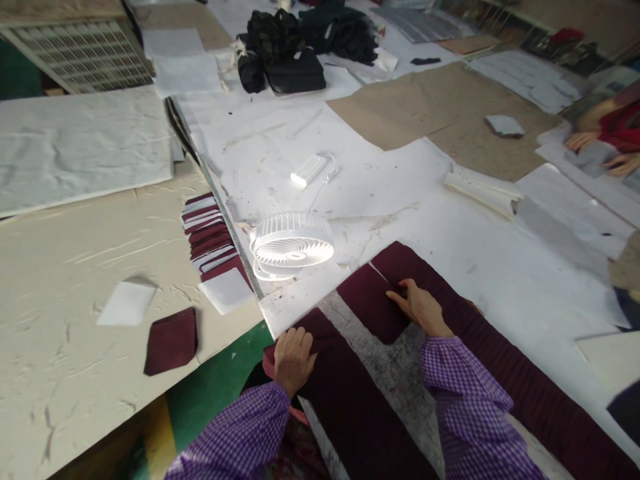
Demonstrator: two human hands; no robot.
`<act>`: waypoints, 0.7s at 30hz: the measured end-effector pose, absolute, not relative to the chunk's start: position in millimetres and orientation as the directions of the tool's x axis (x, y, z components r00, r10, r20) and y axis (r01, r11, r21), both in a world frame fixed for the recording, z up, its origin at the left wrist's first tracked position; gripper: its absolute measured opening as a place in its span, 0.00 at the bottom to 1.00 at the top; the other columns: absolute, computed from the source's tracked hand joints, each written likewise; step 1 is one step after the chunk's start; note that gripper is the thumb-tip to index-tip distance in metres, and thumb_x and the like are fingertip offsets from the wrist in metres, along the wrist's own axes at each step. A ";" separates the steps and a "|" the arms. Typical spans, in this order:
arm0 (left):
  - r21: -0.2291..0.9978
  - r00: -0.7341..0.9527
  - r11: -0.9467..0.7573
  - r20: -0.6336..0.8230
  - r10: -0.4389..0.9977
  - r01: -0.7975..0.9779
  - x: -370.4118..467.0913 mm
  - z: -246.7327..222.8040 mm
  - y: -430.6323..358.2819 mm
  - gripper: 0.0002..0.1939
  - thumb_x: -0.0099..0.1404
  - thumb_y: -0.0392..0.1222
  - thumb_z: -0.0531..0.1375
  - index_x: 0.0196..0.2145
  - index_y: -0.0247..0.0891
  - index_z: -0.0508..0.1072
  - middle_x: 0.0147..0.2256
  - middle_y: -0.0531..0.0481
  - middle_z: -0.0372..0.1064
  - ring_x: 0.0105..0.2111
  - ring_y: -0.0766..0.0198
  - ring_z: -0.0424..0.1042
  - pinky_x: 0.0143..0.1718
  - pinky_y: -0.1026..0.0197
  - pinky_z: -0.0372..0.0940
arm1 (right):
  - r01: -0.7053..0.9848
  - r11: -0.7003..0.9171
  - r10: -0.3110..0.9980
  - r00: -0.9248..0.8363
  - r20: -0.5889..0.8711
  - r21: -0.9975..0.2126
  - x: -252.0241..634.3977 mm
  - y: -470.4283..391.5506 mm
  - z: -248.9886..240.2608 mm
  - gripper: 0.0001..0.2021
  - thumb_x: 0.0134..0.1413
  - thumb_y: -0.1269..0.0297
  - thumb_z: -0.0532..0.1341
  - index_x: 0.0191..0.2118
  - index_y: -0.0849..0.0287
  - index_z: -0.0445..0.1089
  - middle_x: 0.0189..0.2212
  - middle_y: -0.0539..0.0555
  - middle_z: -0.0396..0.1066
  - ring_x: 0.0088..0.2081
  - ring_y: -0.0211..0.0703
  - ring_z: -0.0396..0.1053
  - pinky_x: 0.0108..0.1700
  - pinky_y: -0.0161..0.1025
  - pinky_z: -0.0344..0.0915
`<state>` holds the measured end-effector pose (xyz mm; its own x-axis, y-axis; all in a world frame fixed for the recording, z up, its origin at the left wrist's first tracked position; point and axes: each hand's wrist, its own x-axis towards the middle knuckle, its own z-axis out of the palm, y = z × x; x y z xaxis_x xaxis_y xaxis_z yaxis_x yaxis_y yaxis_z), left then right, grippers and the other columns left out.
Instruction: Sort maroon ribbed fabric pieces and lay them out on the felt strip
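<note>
My left hand [294, 359] is closed on the folded end of a long maroon fabric strip [360, 400] at the table's front edge. Over a separate maroon fabric piece [373, 303], my right hand [417, 307] has its thumb and forefinger apart, touching the piece's right part. That piece lies beside the upper end of a second long maroon strip [505, 353], which runs down to the lower right. A grey mottled surface shows between the first strip and the piece. Both forearms wear purple checked sleeves.
A white round fan [293, 247] stands ahead of my hands, with a white power strip [309, 171] behind it. Maroon and white pieces [210, 230] are stacked at left. Dark garments [295, 50] lie far back. Another person's hands [620, 163] are at far right.
</note>
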<state>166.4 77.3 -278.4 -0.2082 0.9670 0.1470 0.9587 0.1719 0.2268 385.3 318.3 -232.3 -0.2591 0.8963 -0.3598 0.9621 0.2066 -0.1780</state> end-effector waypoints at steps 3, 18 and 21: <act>0.234 -0.212 0.175 0.142 0.967 0.956 166.2 -278.7 77.3 0.06 0.57 0.44 0.61 0.30 0.40 0.68 0.32 0.48 0.69 0.34 0.56 0.64 0.38 0.53 0.58 | 0.968 0.116 0.926 -0.187 -0.327 -0.224 408.4 304.9 -235.0 0.21 0.55 0.47 0.55 0.47 0.59 0.64 0.36 0.61 0.74 0.37 0.55 0.73 0.36 0.44 0.65; 0.210 -0.204 0.169 0.156 0.966 0.963 167.5 -278.4 78.3 0.06 0.60 0.44 0.58 0.29 0.39 0.67 0.30 0.48 0.68 0.33 0.56 0.64 0.38 0.54 0.58 | 0.907 -0.073 0.960 -0.049 -0.276 -0.414 429.7 279.4 -257.8 0.21 0.53 0.50 0.56 0.47 0.58 0.67 0.35 0.57 0.72 0.35 0.50 0.73 0.37 0.43 0.67; 0.208 -0.204 0.170 0.154 0.967 0.963 167.3 -277.5 78.8 0.07 0.61 0.44 0.57 0.28 0.39 0.67 0.28 0.49 0.67 0.32 0.57 0.64 0.37 0.54 0.57 | 0.911 -0.093 0.961 -0.024 -0.276 -0.403 428.6 281.0 -258.8 0.21 0.52 0.48 0.56 0.45 0.59 0.68 0.36 0.59 0.73 0.36 0.51 0.73 0.37 0.44 0.66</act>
